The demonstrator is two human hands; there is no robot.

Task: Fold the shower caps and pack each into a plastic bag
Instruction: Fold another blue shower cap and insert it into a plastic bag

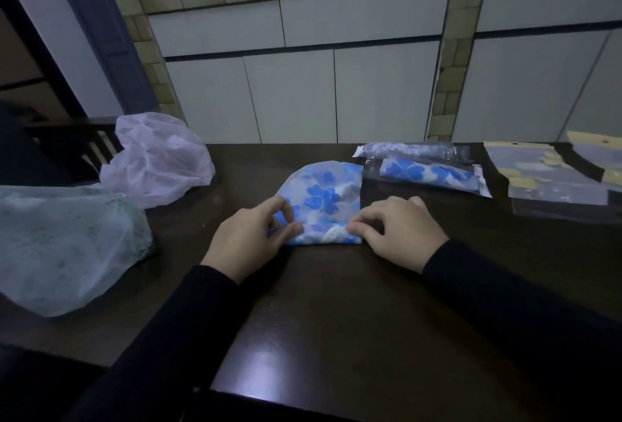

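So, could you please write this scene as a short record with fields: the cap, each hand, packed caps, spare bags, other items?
cap: blue-flowered shower cap flat on the dark table, near edge turned up
left hand: left hand pinches the cap's near-left edge
right hand: right hand pinches its near-right edge
packed caps: two packed caps behind the right hand
spare bags: clear flat bags far right
other items: white bag; greenish bag, left

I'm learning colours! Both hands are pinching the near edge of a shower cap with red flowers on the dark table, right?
Almost. The head view shows the flowers on the shower cap are blue, not red. The left hand and right hand do pinch its near edge on the dark table.
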